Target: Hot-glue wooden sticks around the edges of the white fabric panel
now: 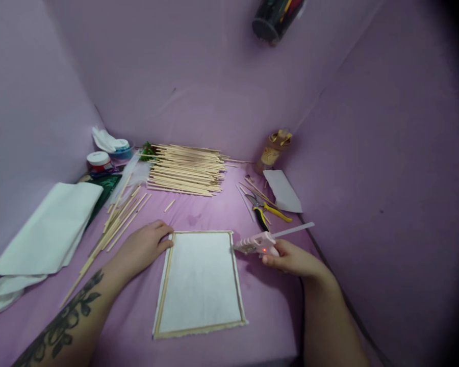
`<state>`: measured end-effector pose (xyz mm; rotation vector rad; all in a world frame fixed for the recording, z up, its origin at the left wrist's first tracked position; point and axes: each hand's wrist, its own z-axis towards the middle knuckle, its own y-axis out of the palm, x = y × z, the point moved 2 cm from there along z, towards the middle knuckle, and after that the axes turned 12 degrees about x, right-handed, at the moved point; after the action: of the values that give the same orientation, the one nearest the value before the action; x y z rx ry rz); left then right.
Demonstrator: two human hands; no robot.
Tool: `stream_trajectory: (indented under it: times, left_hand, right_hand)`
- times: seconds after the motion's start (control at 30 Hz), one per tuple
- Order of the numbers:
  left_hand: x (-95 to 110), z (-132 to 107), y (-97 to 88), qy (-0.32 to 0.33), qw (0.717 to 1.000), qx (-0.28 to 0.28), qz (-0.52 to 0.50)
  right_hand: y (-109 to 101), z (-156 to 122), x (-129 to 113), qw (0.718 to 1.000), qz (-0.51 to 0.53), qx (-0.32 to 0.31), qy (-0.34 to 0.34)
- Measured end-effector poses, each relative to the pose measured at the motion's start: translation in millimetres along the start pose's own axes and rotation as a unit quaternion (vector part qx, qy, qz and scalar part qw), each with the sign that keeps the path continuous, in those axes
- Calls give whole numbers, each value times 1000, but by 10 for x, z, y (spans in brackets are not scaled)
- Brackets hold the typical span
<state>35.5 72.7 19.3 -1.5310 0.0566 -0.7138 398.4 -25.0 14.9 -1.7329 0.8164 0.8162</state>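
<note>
A white rectangular sheet [204,280] lies flat on the purple cloth, edged on all sides by thin wooden sticks. My left hand [147,247] grips its upper left corner, thumb and fingers at the border. In my right hand [296,260] is a pale pink hot glue gun [258,243] with a small red light lit. Its nozzle points left, at the sheet's right border near the top; whether it touches I cannot tell. From the back of the gun a translucent glue stick [294,230] sticks out.
Behind the sheet lies a pile of wooden sticks [187,171]; loose sticks [117,224] lie left. Yellow-handled pliers [265,209] and a torn paper [283,191] are at right. Folded white cloth [49,229], a white-lidded jar [99,160] and a brown bottle [271,153] stand around.
</note>
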Motion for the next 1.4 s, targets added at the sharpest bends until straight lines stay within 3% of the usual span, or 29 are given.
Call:
stream_trajectory:
  times: [0.2, 1.4]
  left_hand:
    - [-2, 0, 6, 6, 1000, -6, 12]
    - [10, 5, 12, 7, 999, -18, 43]
  right_hand:
    - [83, 43, -15, 1000, -14, -15, -9]
    - [33, 40, 41, 1000, 21, -5, 8]
